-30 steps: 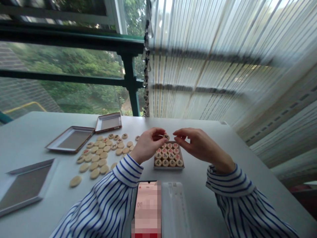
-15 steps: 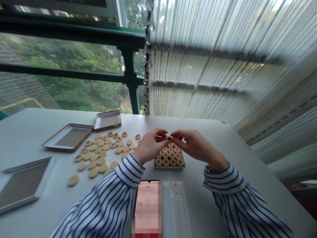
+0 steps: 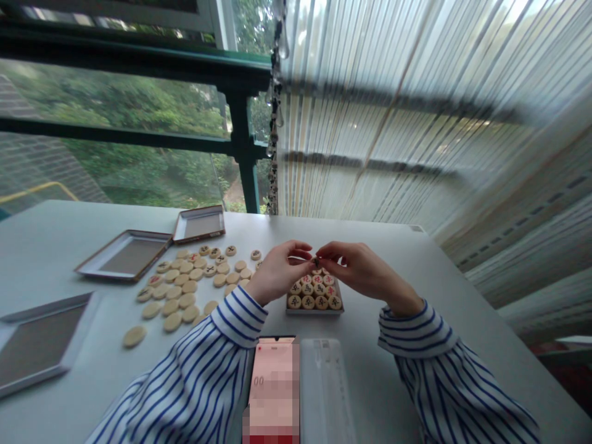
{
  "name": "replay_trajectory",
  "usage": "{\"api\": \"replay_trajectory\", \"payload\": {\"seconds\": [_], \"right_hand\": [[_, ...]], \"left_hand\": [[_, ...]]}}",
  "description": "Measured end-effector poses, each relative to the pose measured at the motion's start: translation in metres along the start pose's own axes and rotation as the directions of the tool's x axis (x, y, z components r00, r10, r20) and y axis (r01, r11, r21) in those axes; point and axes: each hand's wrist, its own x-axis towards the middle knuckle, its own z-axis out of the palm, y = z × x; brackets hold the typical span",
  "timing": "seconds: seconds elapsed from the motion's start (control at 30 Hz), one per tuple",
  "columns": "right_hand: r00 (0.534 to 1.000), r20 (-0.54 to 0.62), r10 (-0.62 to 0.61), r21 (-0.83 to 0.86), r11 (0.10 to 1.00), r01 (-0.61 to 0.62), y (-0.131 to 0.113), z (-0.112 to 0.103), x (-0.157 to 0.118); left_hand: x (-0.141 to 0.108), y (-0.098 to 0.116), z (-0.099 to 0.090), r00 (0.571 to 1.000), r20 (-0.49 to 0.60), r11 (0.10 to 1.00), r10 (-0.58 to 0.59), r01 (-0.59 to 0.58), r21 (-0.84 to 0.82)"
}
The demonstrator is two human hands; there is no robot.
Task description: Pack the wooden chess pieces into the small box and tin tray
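Disc, small, round and dark-marked, is pinched between the fingertips of both hands, tilted just above the far part of the shallow box. The left hand grips it from 9 o'clock, thumb and fingers closed on its edge; the right hand meets it from 3 o'clock, its fingertips closed on it too.

Taking the box as the clock's centre, its near row at 6 o'clock shows four black-marked pieces, with black and red ones behind; the hands partly cover the far rows. Loose discs spread at 9 o'clock, mostly blank side up, a few showing red or black characters. One open tray lies between 9 and 10 o'clock, a second touches it at 10, and a third lies between 8 and 9. A phone lies at 7 o'clock, just beside a translucent case at 6.
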Motion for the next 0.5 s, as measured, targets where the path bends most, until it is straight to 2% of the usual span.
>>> {"api": "replay_trajectory", "payload": {"seconds": [0.17, 0.3, 0.5], "right_hand": [[1.0, 0.021, -0.009, 0.034, 0.999, 0.008, -0.0005, -0.0018, -0.0002], [0.998, 0.055, -0.017, 0.038, 0.999, 0.015, -0.0006, -0.003, -0.0004], [0.997, 0.074, -0.015, -0.051, 0.999, 0.019, -0.003, -0.0043, -0.0013]], "left_hand": [[-0.0002, 0.0012, -0.0031, 0.999, 0.028, 0.998, -0.03, 0.031, -0.05], [0.0002, 0.0003, -0.0031, 1.0, 0.006, 0.999, -0.028, 0.028, -0.047], [-0.0005, 0.0017, 0.0001, 0.999, -0.002, 0.999, -0.039, 0.039, -0.022]]}}
